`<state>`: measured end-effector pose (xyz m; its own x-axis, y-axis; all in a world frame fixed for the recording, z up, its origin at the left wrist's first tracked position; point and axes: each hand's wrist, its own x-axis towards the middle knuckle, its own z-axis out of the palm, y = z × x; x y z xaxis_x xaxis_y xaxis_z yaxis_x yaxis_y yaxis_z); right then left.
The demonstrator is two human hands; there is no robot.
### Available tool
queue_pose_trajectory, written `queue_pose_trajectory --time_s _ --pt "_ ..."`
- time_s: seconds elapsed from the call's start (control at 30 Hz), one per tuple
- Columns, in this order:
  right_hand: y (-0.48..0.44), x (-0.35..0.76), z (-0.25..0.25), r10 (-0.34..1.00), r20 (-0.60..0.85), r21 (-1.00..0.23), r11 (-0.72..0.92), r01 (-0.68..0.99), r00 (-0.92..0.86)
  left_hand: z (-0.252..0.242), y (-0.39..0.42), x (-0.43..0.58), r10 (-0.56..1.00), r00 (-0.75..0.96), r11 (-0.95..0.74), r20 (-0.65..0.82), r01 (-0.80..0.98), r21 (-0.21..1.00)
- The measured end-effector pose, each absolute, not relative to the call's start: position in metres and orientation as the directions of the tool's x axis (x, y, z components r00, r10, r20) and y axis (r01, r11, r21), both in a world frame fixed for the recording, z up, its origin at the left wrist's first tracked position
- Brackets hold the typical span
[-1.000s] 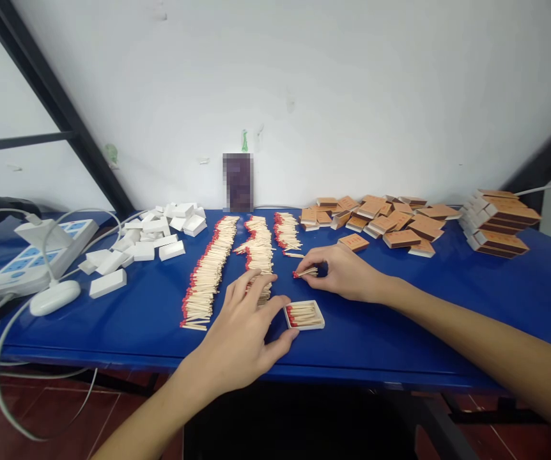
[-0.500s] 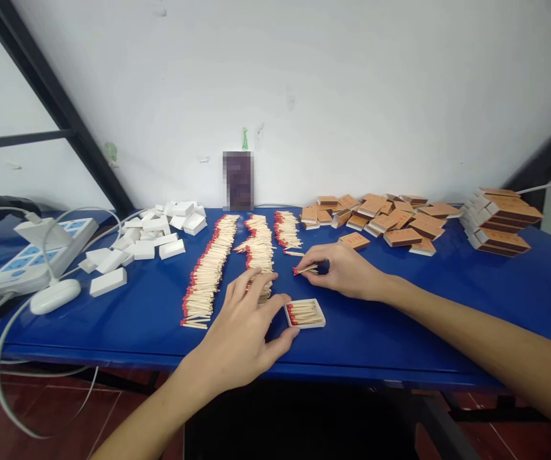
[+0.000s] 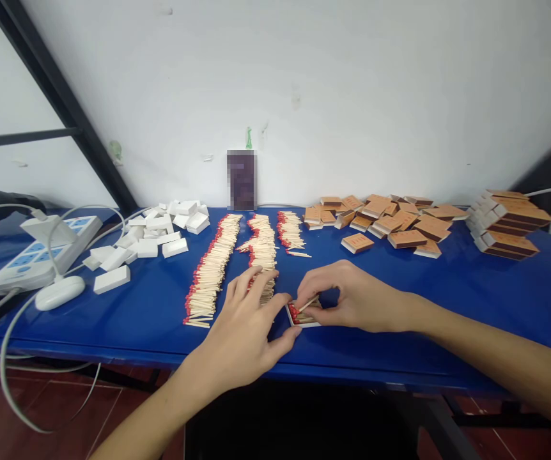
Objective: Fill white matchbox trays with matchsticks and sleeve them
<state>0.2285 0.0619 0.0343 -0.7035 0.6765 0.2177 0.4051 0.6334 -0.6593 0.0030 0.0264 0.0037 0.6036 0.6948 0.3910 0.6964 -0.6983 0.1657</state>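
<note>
A small white matchbox tray (image 3: 310,324) lies near the table's front edge with red-headed matches inside. My left hand (image 3: 241,335) grips its left end between thumb and forefinger, the other fingers spread over the near end of the middle match row (image 3: 262,249). Over the tray, my right hand (image 3: 352,297) pinches a few matches (image 3: 308,303), heads pointing left and down among those inside. The right fingers cover much of the tray's right side. A long match row (image 3: 211,275) lies left of my left hand, and a short row (image 3: 291,230) sits farther back.
White trays (image 3: 158,233) are heaped at back left. Loose brown matchboxes (image 3: 385,223) spread across the back right, beside stacked matchboxes (image 3: 510,223). A power strip (image 3: 40,255) with looping white cables occupies the left end. A dark blurred rectangle (image 3: 241,182) leans against the wall.
My right hand has moved down and toward me with its matches, from behind the tray to inside it. My left hand keeps its hold. The view has shifted slightly.
</note>
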Motion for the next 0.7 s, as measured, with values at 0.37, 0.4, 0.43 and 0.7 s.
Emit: queue_pose_trajectory --time_s 0.37,0.4,0.43,0.7 --pt "0.0582 0.2278 0.0358 0.645 0.193 -0.596 0.676 0.434 -0.74 0.0048 0.0263 0.0033 0.688 0.601 -0.706 0.406 0.683 0.186" --pt "0.0577 0.2277 0.0362 0.647 0.193 -0.594 0.676 0.437 -0.738 0.0049 0.0263 0.0034 0.687 0.603 -0.708 0.405 0.681 0.186" --pt "0.0574 0.2276 0.0363 0.647 0.192 -0.59 0.677 0.44 -0.738 0.0049 0.0263 0.0034 0.687 0.605 -0.709 0.402 0.681 0.187" --pt "0.0591 0.2306 0.0361 0.638 0.192 -0.575 0.689 0.442 -0.745 0.0045 0.0259 0.0024 0.689 0.614 -0.709 0.385 0.681 0.183"
